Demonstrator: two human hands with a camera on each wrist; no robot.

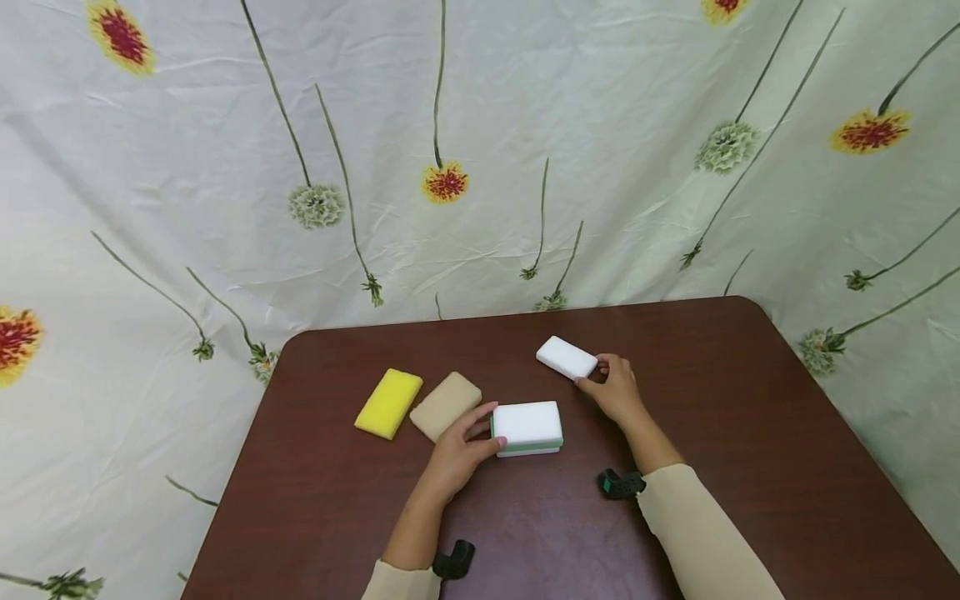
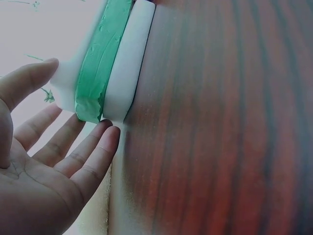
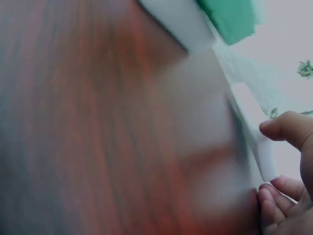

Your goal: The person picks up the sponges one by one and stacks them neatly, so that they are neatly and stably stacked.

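A stack lies near the table's middle: a white block on top (image 1: 527, 423), a green layer (image 1: 528, 447) (image 2: 101, 63) and a white block at the bottom (image 2: 129, 61). My left hand (image 1: 453, 457) (image 2: 44, 152) is at the stack's left end, fingers loosely extended, thumb and fingertips touching or almost touching it. Behind the stack and to its right, my right hand (image 1: 618, 392) (image 3: 291, 186) pinches the near right end of another white block (image 1: 567, 357) (image 3: 254, 129) between thumb and fingers. Whether that block rests on the table is unclear.
On the brown table (image 1: 337, 517), a yellow sponge (image 1: 388, 403) and a beige sponge (image 1: 447, 405) lie left of the stack, the beige one close behind my left hand. A flower-patterned cloth (image 1: 487, 242) hangs beyond the table's back edge.
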